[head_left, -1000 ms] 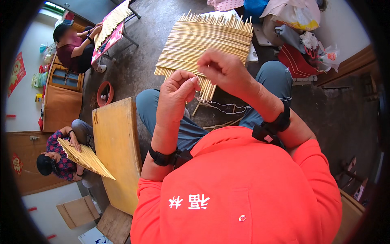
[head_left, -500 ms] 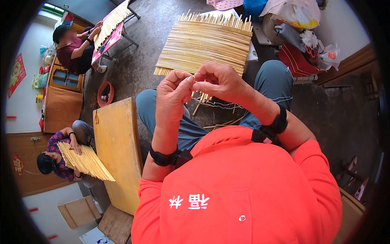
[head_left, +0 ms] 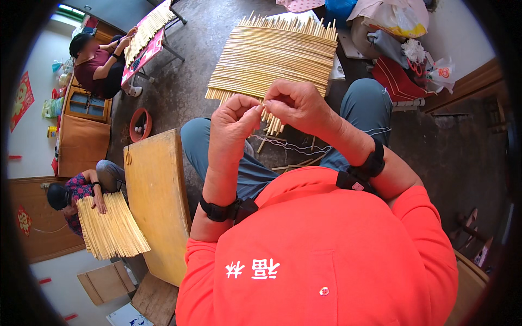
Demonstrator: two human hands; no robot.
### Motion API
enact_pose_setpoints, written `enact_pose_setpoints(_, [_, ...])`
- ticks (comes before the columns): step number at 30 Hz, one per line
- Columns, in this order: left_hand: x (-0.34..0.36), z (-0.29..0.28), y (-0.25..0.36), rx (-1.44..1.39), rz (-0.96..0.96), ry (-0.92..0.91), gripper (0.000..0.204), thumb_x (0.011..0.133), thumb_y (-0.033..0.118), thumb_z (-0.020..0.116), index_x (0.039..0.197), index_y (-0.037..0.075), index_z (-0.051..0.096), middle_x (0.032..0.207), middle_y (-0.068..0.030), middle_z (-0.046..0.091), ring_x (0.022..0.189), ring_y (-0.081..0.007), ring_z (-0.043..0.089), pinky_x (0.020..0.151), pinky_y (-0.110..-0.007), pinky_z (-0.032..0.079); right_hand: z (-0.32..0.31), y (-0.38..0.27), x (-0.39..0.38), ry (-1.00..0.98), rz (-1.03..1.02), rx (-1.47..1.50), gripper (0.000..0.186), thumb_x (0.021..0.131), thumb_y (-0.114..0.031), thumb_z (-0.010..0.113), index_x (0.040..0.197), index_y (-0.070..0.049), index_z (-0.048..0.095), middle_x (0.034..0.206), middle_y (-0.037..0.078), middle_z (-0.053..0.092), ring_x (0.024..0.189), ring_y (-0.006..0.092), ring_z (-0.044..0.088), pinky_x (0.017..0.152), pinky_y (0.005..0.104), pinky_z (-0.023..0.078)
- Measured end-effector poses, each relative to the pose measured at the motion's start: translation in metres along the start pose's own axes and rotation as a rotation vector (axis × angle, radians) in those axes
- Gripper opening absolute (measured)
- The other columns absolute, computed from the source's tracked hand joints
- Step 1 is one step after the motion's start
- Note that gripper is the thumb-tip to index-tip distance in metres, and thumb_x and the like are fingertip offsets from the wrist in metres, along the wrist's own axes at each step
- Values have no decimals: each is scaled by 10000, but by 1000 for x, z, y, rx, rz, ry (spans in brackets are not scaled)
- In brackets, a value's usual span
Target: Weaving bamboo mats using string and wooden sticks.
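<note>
My left hand [head_left: 236, 119] and my right hand [head_left: 296, 108] are raised between my knees, thumbs and fingers pinched, fingertips almost meeting. What they hold is too small to make out. Just beyond them lies a mat of long pale bamboo-like sticks [head_left: 272, 57], its ragged ends toward the back. Shorter sticks [head_left: 274, 125] stick out beneath my fingers. A thin white string [head_left: 310, 148] runs in loose loops below my hands to my right knee.
A yellow wooden table [head_left: 152, 206] is at my left. Two co-workers [head_left: 95, 70], [head_left: 76, 187] sit to the left, each with a stick mat. A red bowl [head_left: 140, 126] is on the floor. Bags and cloths [head_left: 391, 24] are piled at the back right.
My right hand came down to my left fingertips, then rose slightly and stays close to them. The lower-left co-worker's mat has swung to face more upward and leftward.
</note>
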State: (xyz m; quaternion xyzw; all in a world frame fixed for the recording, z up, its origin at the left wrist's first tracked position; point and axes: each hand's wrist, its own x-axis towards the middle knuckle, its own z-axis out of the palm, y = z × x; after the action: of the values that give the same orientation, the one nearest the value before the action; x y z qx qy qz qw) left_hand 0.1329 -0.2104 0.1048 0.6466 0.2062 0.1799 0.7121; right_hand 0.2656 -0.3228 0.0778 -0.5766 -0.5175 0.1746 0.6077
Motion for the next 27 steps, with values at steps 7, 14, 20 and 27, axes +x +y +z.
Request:
enact_pose_setpoints(7, [0, -2, -3, -2, 36, 7, 47, 833, 39, 596, 870, 11, 606, 674, 22, 572, 566, -13, 485, 503, -152, 351, -6, 1, -2, -54, 116, 293, 238, 845, -21, 545, 1081, 3, 551, 786, 3, 588, 607, 26, 531, 516, 161, 432])
enact_pose_setpoints(14, [1, 0, -5, 63, 121, -7, 46, 844, 40, 595, 871, 4, 604, 717, 20, 583, 620, -3, 500, 535, -149, 375, -4, 3, 2, -56, -194, -42, 224, 794, -39, 654, 1012, -10, 611, 760, 37, 595, 624, 74, 557, 531, 214, 450])
enact_pose_setpoints(20, [2, 0, -2, 129, 101, -48, 51, 844, 48, 609, 863, 1, 605, 718, 21, 585, 637, 3, 497, 542, -149, 380, -3, -1, 2, 60, -348, -370, 130, 774, -132, 642, 738, -29, 572, 719, 123, 601, 599, 261, 582, 526, 334, 463])
enact_pose_setpoints(27, [4, 1, -7, 88, 108, -92, 39, 833, 39, 628, 865, 19, 623, 700, 38, 579, 606, -7, 481, 532, -159, 378, -14, -7, -1, -175, 155, 102, 165, 868, -135, 559, 755, -15, 567, 601, 15, 521, 504, 64, 481, 460, 209, 364])
